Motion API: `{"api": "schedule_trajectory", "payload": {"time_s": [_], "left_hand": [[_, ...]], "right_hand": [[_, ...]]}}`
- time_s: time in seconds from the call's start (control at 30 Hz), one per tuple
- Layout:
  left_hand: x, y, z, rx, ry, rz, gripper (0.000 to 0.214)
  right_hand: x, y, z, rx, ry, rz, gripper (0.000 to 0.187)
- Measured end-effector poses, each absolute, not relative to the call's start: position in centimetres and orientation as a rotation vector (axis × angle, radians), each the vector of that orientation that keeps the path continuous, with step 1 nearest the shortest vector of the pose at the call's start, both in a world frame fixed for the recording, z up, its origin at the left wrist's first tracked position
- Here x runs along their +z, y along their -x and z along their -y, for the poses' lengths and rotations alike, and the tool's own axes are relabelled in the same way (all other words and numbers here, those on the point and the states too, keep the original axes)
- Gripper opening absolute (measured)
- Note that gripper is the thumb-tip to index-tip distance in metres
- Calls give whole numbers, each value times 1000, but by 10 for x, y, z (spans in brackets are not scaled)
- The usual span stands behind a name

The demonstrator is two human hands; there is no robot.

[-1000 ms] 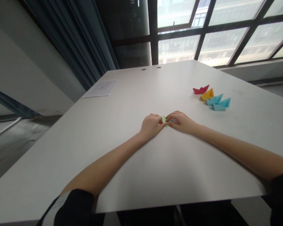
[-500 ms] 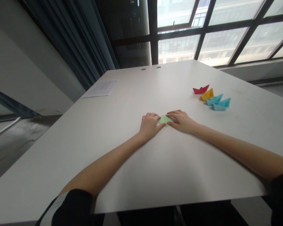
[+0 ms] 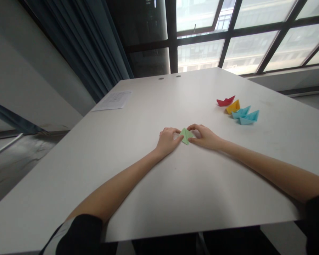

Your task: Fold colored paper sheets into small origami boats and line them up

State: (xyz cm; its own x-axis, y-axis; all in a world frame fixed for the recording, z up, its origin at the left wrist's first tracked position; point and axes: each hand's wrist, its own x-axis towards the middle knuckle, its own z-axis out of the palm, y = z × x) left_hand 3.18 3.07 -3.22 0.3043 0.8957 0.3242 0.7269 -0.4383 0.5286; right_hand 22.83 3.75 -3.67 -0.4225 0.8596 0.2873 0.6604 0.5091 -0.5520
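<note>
A small light-green folded paper (image 3: 186, 136) with a crease down its middle lies between my two hands on the white table. My left hand (image 3: 168, 140) grips its left edge, the thumb resting on the paper and the fingers behind it. On the other side, my right hand (image 3: 205, 138) holds the right edge between a thumb at the near side and a forefinger at the far corner. The fingertips cover parts of the paper's edges.
To the right stand folded paper boats: a red boat (image 3: 225, 101), a yellow boat (image 3: 233, 107) and two light-blue boats, the nearest blue boat (image 3: 249, 118) in front. A printed sheet (image 3: 113, 100) lies at the left edge of the white table (image 3: 149, 198).
The green paper now shows as a diamond, with more of its surface uncovered. My left thumb has shifted up onto the paper's left side. My right hand has barely moved.
</note>
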Motion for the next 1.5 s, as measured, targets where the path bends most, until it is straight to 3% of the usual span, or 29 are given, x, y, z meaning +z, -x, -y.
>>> {"api": "schedule_trajectory", "payload": {"time_s": [0.17, 0.7, 1.17, 1.5], "left_hand": [[-30, -33, -28, 1027, -2119, -1218, 17], [-26, -36, -24, 1301, -1976, -1090, 19], [-30, -36, -26, 1188, -1993, -1095, 21], [-29, -34, -24, 1162, -2071, -1050, 21]], "right_hand": [[-26, -226, -33, 520, 1138, 2054, 19], [-20, -224, -27, 417, 1035, 1988, 15], [-21, -225, -27, 467, 1053, 2041, 21], [-18, -225, -27, 370, 970, 2096, 10]]}}
